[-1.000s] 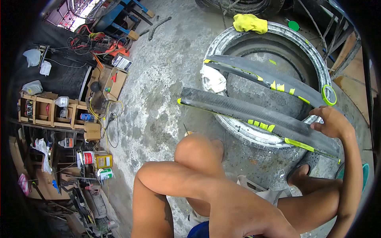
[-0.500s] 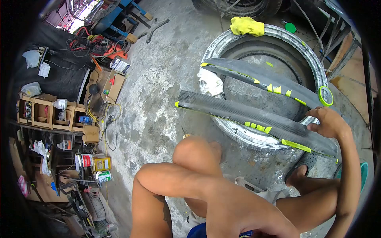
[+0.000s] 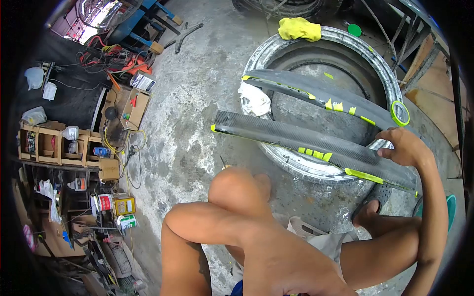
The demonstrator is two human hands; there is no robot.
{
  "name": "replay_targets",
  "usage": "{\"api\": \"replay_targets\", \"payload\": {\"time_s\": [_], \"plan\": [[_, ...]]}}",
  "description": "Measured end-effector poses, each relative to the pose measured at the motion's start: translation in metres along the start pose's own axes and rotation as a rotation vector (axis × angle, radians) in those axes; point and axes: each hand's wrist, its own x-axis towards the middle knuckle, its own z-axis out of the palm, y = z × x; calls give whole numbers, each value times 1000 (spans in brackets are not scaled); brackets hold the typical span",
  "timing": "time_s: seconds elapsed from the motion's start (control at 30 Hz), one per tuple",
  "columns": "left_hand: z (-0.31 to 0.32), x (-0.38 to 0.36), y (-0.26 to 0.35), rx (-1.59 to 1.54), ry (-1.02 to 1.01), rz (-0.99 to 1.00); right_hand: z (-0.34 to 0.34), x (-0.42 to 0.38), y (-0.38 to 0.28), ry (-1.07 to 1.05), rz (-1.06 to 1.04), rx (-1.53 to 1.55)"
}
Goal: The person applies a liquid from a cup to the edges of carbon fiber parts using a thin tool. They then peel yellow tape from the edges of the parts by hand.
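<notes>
Two long dark carbon-fibre strips with yellow-green tape pieces lie across a big metal rim on the concrete floor. My right hand rests on the right end of the near strip, fingers curled over its far edge. The far strip lies just beyond it. A roll of green tape sits on the rim right above my hand. My left forearm lies across my bent knee, and its hand is hidden.
On the rim lie a yellow cloth and a white rag. My foot in a sandal is by the rim. Wooden shelves with cans, bottles and cables crowd the left side.
The whole view has slid slightly left and up. My right hand stays on the near strip's right end, shifted a little along it.
</notes>
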Motion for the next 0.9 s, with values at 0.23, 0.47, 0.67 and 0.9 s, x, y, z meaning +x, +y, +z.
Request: {"api": "replay_targets", "payload": {"time_s": [0.23, 0.47, 0.67, 0.9], "plan": [[-1, -2, 1, 7, 17, -5, -6, 0, -8, -25, 20, -36], [-2, -2, -1, 1, 16, 8, -1, 1, -5, -21, 24, -29], [-2, -1, -2, 5, 17, 14, -1, 2, -2, -10, 10, -41], [-2, 0, 0, 20, 24, 1, -4, 1, -6, -24, 26, -45]]}}
